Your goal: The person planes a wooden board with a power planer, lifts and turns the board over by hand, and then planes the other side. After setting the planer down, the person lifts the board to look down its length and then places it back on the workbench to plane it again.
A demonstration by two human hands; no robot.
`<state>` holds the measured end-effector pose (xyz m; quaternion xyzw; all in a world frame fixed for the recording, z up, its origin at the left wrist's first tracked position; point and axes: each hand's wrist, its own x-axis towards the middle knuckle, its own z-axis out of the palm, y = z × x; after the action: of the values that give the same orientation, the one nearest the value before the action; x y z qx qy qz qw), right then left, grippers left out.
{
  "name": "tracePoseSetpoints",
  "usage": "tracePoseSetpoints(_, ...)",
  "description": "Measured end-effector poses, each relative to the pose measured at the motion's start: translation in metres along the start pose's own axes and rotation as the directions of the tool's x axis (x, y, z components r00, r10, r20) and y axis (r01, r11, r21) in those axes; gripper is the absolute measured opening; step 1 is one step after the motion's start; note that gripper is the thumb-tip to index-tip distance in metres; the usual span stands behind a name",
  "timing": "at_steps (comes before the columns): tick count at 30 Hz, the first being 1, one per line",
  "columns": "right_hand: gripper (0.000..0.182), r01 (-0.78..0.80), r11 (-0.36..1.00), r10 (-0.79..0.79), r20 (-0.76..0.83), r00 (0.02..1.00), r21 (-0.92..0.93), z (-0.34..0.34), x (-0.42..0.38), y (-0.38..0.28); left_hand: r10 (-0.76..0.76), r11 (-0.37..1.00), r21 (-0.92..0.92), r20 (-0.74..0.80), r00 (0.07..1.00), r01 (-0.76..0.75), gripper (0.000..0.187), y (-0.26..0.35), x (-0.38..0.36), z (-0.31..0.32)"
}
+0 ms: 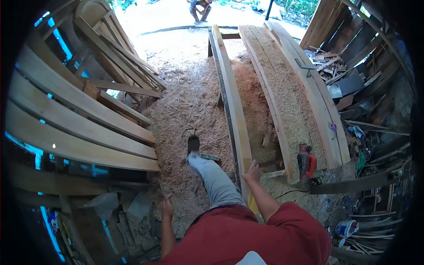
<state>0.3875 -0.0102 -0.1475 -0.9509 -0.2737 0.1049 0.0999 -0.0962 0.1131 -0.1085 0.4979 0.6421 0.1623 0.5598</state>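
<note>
A long, narrow wooden board (236,101) runs away from me along the left side of a work stand. My right hand (252,172) is on the near part of this board, with its fingers closed over the edge. Low on the left, my left hand (167,204) hangs beside my body above the floor. Its fingers look loosely apart, and I see nothing in them. A red and black power planer (306,162) rests to the right of my right hand, near the end of a shavings-covered plank (282,84).
Curved planks (88,119) lean in a row on the left. Wood shavings (176,106) cover the floor. A metal square (305,65) lies on the right board (316,97). Scrap wood (327,62) is piled at the right. Another person (201,9) crouches outside at the far end.
</note>
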Motion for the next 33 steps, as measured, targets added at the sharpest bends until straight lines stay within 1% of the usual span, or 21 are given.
tracePoseSetpoints(2, 0.102, 0.021, 0.999, -0.021, -0.003, 1.000, -0.037, -0.002, 0.053, -0.029, 0.061, 0.993, -0.096, -0.028, 0.998, -0.063, 0.076, 0.044, 0.050, 0.013)
tracePoseSetpoints(3, 0.103, 0.053, 0.997, -0.055, -0.020, 0.998, -0.064, -0.005, 0.078, -0.045, 0.050, 0.995, -0.090, -0.028, 0.998, -0.052, 0.076, 0.062, 0.076, 0.019)
tracePoseSetpoints(5, 0.102, 0.035, 0.999, -0.034, 0.027, 0.999, -0.036, -0.011, 0.137, -0.081, 0.143, 0.982, -0.120, -0.010, 0.990, -0.143, 0.072, 0.099, 0.157, 0.034)
tracePoseSetpoints(6, 0.101, 0.017, 1.000, -0.016, 0.060, 0.998, -0.008, -0.017, 0.176, -0.105, 0.151, 0.981, -0.117, -0.012, 0.988, -0.152, 0.072, 0.124, 0.196, 0.040)
tracePoseSetpoints(8, 0.103, 0.014, 1.000, -0.014, 0.037, 0.999, -0.016, -0.022, 0.250, -0.149, 0.194, 0.981, -0.009, 0.043, 0.980, -0.194, 0.076, 0.177, 0.276, 0.060)
tracePoseSetpoints(9, 0.105, 0.011, 0.999, -0.010, 0.024, 1.000, -0.039, -0.024, 0.287, -0.165, 0.193, 0.981, -0.013, 0.049, 0.980, -0.192, 0.076, 0.209, 0.316, 0.076)
tracePoseSetpoints(10, 0.110, 0.029, 0.997, -0.028, 0.015, 0.999, -0.077, -0.025, 0.324, -0.181, 0.086, 0.996, -0.038, 0.035, 0.996, -0.085, 0.076, 0.242, 0.352, 0.091)
tracePoseSetpoints(11, 0.110, 0.005, 0.997, -0.003, 0.031, 1.000, -0.081, -0.034, 0.364, -0.205, -0.031, 0.999, -0.043, 0.030, 0.999, 0.033, 0.075, 0.268, 0.385, 0.096)
tracePoseSetpoints(12, 0.111, 0.022, 0.999, -0.020, 0.058, 0.998, -0.033, -0.041, 0.398, -0.225, -0.059, 0.998, -0.007, 0.050, 0.997, 0.059, 0.075, 0.291, 0.418, 0.098)
tracePoseSetpoints(13, 0.111, 0.048, 0.999, -0.048, 0.082, 0.995, 0.003, -0.052, 0.430, -0.241, -0.044, 0.994, -0.100, 0.060, 0.997, 0.050, 0.074, 0.309, 0.452, 0.111)
tracePoseSetpoints(14, 0.111, 0.040, 0.999, -0.038, 0.103, 0.994, -0.020, -0.052, 0.465, -0.255, -0.025, 0.977, -0.211, 0.058, 0.998, 0.036, 0.072, 0.329, 0.482, 0.128)
tracePoseSetpoints(15, 0.110, 0.065, 0.996, -0.060, 0.085, 0.995, -0.064, -0.045, 0.496, -0.271, -0.003, 0.999, -0.050, 0.078, 0.997, 0.007, 0.072, 0.356, 0.507, 0.129)
tracePoseSetpoints(16, 0.109, 0.091, 0.990, -0.084, 0.068, 0.994, -0.104, -0.038, 0.524, -0.285, 0.019, 0.993, 0.112, 0.103, 0.994, -0.031, 0.071, 0.387, 0.529, 0.126)
tracePoseSetpoints(18, 0.108, 0.088, 0.988, -0.077, 0.088, 0.993, -0.130, -0.034, 0.578, -0.313, 0.050, 0.999, -0.010, 0.011, 0.999, -0.050, 0.069, 0.455, 0.554, 0.134)
tracePoseSetpoints(21, 0.108, 0.079, 0.987, -0.064, 0.108, 0.992, -0.139, -0.041, 0.654, -0.357, 0.067, 0.995, -0.079, 0.004, 0.998, -0.066, 0.069, 0.466, 0.626, 0.118)
tracePoseSetpoints(22, 0.109, 0.065, 0.989, -0.050, 0.114, 0.992, -0.129, -0.042, 0.677, -0.370, 0.056, 0.996, -0.072, 0.007, 0.998, -0.055, 0.069, 0.491, 0.634, 0.116)
tracePoseSetpoints(24, 0.109, 0.038, 0.991, -0.021, 0.130, 0.991, -0.130, -0.048, 0.720, -0.397, 0.148, 0.986, 0.073, -0.019, 0.989, -0.147, 0.069, 0.549, 0.647, 0.113)
tracePoseSetpoints(27, 0.110, 0.014, 0.993, -0.002, 0.112, 0.994, -0.115, -0.047, 0.789, -0.432, 0.113, 0.988, 0.108, -0.014, 0.993, -0.111, 0.068, 0.574, 0.706, 0.108)
tracePoseSetpoints(28, 0.111, 0.021, 0.995, -0.012, 0.089, 0.996, -0.099, -0.044, 0.812, -0.442, 0.104, 0.989, 0.111, -0.006, 0.995, -0.102, 0.068, 0.586, 0.724, 0.115)
tracePoseSetpoints(30, 0.112, 0.011, 0.995, -0.001, 0.096, 0.995, -0.104, -0.042, 0.854, -0.465, 0.092, 0.996, 0.010, -0.041, 0.995, -0.092, 0.066, 0.615, 0.760, 0.127)
tracePoseSetpoints(33, 0.114, -0.013, 0.994, 0.027, 0.119, 0.993, -0.112, -0.040, 0.917, -0.499, 0.115, 0.993, 0.027, 0.005, 0.993, -0.115, 0.063, 0.670, 0.812, 0.148)
